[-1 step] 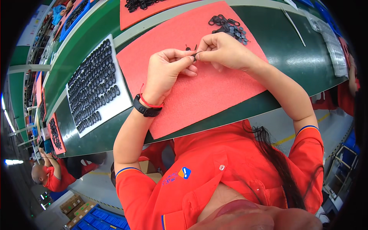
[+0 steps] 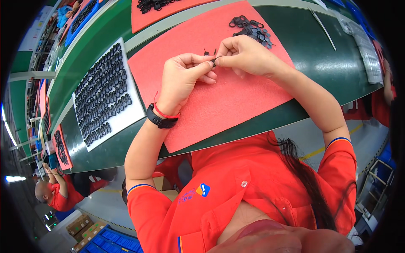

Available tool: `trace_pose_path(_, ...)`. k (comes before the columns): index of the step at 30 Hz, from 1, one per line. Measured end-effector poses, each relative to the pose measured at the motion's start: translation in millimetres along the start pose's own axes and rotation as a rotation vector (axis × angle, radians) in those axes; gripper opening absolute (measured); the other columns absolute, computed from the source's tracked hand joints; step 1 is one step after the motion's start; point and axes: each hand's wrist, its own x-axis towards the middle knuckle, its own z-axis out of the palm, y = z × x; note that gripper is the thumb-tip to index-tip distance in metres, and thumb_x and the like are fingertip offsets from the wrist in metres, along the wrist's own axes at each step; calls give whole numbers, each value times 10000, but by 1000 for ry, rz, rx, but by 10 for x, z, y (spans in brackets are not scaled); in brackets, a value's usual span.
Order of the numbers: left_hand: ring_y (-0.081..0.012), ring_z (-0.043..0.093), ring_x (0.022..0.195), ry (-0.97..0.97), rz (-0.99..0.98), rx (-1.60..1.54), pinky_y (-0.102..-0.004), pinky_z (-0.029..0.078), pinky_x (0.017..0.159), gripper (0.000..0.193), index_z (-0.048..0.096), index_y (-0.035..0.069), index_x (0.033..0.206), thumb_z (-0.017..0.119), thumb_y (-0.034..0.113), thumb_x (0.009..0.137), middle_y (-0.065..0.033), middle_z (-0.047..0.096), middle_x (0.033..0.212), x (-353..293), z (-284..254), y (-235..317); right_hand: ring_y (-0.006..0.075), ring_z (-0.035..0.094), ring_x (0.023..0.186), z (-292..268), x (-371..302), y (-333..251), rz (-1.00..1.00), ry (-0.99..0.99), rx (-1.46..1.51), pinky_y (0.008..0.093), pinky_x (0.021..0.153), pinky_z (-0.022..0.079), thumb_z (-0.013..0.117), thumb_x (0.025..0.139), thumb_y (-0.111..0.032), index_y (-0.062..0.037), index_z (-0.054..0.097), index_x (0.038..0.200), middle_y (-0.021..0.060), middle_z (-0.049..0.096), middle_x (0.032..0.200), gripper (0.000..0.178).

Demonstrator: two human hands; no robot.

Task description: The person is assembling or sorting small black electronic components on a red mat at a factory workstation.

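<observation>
Over a pink foam mat (image 2: pixel 236 105), my left hand (image 2: pixel 183 76) and my right hand (image 2: pixel 247 57) meet fingertip to fingertip. Both pinch a small black part (image 2: pixel 214 62), mostly hidden by the fingers, so its exact kind does not show. Just beyond the fingers, a little black piece (image 2: pixel 206 53) and a thin dark piece (image 2: pixel 215 51) lie on the mat. At the mat's far right is a pile of black oval rings (image 2: pixel 241 22), next to several small grey round discs (image 2: pixel 265 38).
A white tray (image 2: pixel 137 110) with rows of black oval parts lies left of the mat. Tweezers (image 2: pixel 324 31) rest on the green table (image 2: pixel 312 59) at the right, near a clear plastic tray (image 2: pixel 366 52). Another person (image 2: pixel 63 194) works at the far left.
</observation>
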Motion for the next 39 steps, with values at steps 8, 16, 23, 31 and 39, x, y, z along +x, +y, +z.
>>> trace_pose_path(8,-153,635,596,-8,-15,6,-236,534,560,154,626,-80,924,606,-3,793,-124,642,726,10,-14,-9,80,488,477,-9,13,25,-42,19,-7,216,409,370,626,741,-154,-6,589,749,37,557,620,153)
trace_pose_path(16,-158,634,577,6,-11,51,-239,532,542,154,624,-83,921,601,-4,791,-125,641,719,12,-8,-22,23,391,440,7,12,31,-1,18,-42,197,385,268,625,782,-111,-18,566,754,-22,503,609,115)
trace_pose_path(23,-154,634,592,-9,-10,69,-241,539,549,154,623,-88,925,594,-10,795,-126,641,732,28,-12,-11,74,477,476,-15,49,75,-47,30,-73,212,418,348,630,743,-150,4,608,755,32,550,603,155)
trace_pose_path(31,-168,648,672,18,36,-97,-254,554,614,198,600,-99,975,608,24,820,-150,648,837,40,-24,-39,71,541,499,107,-79,88,-311,229,-139,205,466,427,614,818,-78,15,561,953,37,595,696,172)
trace_pose_path(39,-159,643,659,32,36,-84,-254,552,605,185,599,-95,980,594,25,840,-142,646,826,19,-6,-14,175,583,588,108,-48,169,-782,480,-621,276,507,452,653,749,-55,-51,600,888,72,601,751,149)
